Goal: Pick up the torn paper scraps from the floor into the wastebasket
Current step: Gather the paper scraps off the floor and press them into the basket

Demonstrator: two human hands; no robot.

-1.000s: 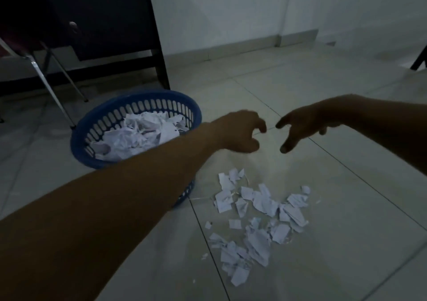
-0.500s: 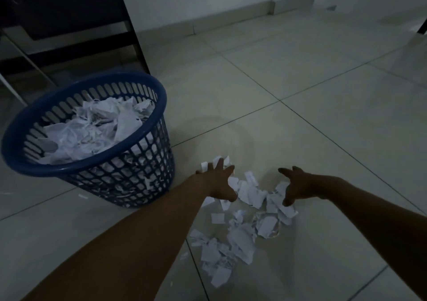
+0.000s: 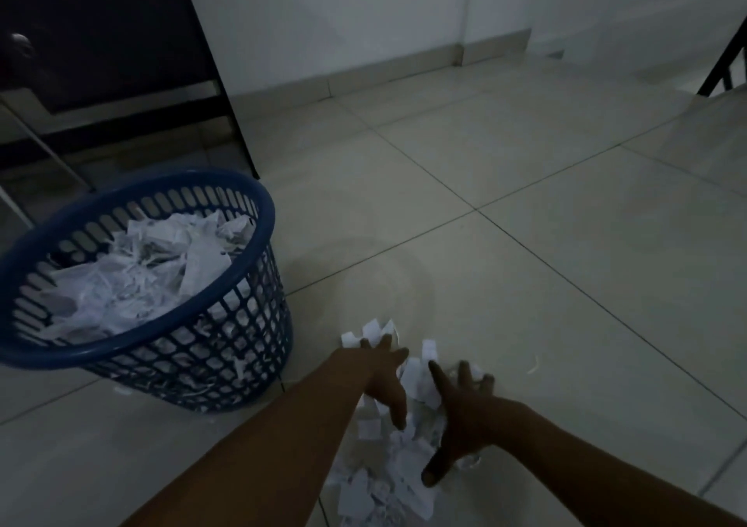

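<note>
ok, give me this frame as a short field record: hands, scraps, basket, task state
left hand: fingers spread, laid on the far-left side of the scrap pile
right hand: fingers spread, laid on the right side of the pile
paper scraps: loose white pile on the tiled floor, between and under both hands
stray scrap: small sliver, apart, right of the pile
wastebasket: blue, slotted, upright, left of the pile, already piled with white paper
task state: this pile not yet lifted; hands placed as if to gather it
</note>
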